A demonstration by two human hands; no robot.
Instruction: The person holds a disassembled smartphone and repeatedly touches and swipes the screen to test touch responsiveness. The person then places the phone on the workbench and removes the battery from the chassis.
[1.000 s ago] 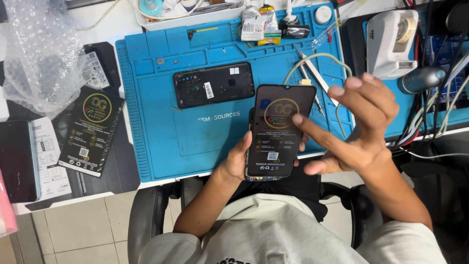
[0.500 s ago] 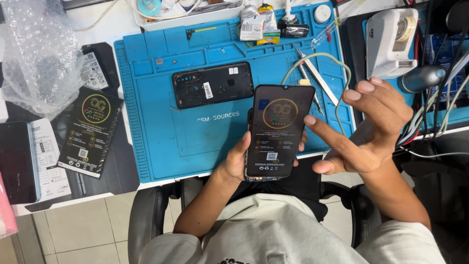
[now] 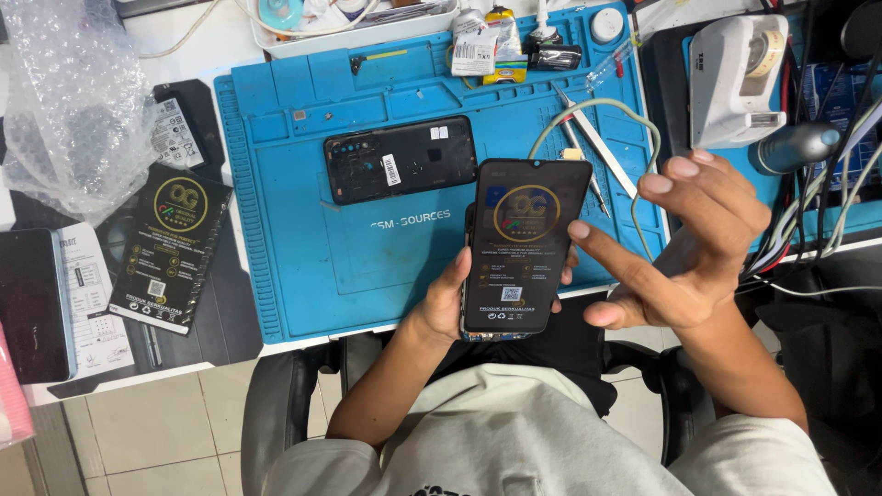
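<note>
Item: black phone screen panel (image 3: 525, 246), upright and tilted slightly to the right, with a gold round emblem and small print on its protective film. It is held in the air above the near edge of the surface, over the person's lap.

Left hand (image 3: 452, 298): grip clamped on the panel's lower left edge, thumb on the front, fingers behind.

Right hand (image 3: 684, 243): grip apart, fingers spread and holding nothing, its index fingertip touching the panel's right edge.

Beneath and behind: blue work mat (image 3: 303, 230) covering the middle of the surface. On it lies a black phone body (image 3: 400, 158), back up and lengthwise, just beyond the held panel. Metal tweezers (image 3: 588, 138) and a pale green cable (image 3: 634, 147) lie to the right of it. Small bottles and tubes (image 3: 501, 41) stand along the mat's far edge.

Left of the mat: a black packet with a gold emblem (image 3: 170, 248), printed paper sheets (image 3: 92, 303), a dark flat device (image 3: 32, 303) and bubble wrap (image 3: 60, 101).

Right of the mat: a white machine (image 3: 735, 78) and a tangle of cables (image 3: 827, 220).
</note>
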